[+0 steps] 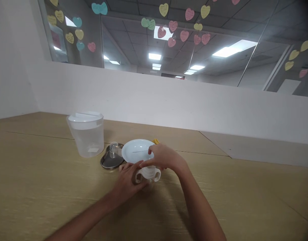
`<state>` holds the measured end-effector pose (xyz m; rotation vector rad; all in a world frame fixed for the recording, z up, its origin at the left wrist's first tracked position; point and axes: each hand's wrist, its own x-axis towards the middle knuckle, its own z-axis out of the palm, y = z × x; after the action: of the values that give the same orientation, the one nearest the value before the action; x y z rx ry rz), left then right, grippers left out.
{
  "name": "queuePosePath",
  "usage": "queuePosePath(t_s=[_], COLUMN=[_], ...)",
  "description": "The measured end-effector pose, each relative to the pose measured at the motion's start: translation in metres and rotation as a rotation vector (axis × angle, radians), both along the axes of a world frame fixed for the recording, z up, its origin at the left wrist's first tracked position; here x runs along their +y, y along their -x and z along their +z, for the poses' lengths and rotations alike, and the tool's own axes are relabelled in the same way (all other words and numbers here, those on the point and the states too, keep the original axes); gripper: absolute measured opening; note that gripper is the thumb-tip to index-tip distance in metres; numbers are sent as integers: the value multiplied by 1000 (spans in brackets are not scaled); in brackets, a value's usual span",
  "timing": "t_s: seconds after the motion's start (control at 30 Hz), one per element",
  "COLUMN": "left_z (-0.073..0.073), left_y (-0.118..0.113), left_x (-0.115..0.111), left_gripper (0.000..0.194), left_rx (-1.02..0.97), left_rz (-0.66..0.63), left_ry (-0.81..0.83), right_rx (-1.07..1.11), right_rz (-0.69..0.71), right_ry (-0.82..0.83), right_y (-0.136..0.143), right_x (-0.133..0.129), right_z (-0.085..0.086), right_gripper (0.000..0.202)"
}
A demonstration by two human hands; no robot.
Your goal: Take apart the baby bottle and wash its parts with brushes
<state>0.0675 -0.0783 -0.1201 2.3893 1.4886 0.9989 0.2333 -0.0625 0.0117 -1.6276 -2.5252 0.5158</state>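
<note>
A clear baby bottle with white side handles (148,173) stands on the wooden table in front of me. My left hand (129,179) is wrapped round its left side. Over the top of the bottle is my right hand (162,156), with bent fingers; what its fingertips touch is partly hidden. Just behind the hands lies a white oval plate (136,149). To its left, a clear dome-shaped cap (113,149) sits on a metal kidney-shaped tray (111,161).
A translucent lidded bucket (88,139) stands at the back left. Something yellow (156,141) shows behind the plate, partly hidden by my right hand. A white wall (144,97) and a window with heart-shaped notes rise beyond the table.
</note>
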Motion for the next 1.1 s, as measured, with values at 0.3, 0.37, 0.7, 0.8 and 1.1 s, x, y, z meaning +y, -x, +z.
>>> queuePosePath(t_s=[0.3, 0.37, 0.7, 0.8, 1.1], left_z=[21, 22, -4, -5, 59], left_y=[62, 81, 106, 110, 74], left_x=[49, 74, 129, 131, 82], left_gripper=[38, 38, 37, 32, 35], left_rx=[-184, -29, 274, 313, 86], left_rz=[285, 351, 292, 293, 363], left_ry=[-305, -270, -208, -204, -505], right_rx=[173, 186, 185, 165, 164], right_rz=[-177, -193, -158, -166, -184], right_ry=[-42, -53, -27, -20, -308], right_y=[-43, -46, -38, -38, -34], right_x=[2, 1, -6, -6, -5], right_z=[16, 17, 20, 21, 20], right_gripper=[42, 40, 38, 42, 46])
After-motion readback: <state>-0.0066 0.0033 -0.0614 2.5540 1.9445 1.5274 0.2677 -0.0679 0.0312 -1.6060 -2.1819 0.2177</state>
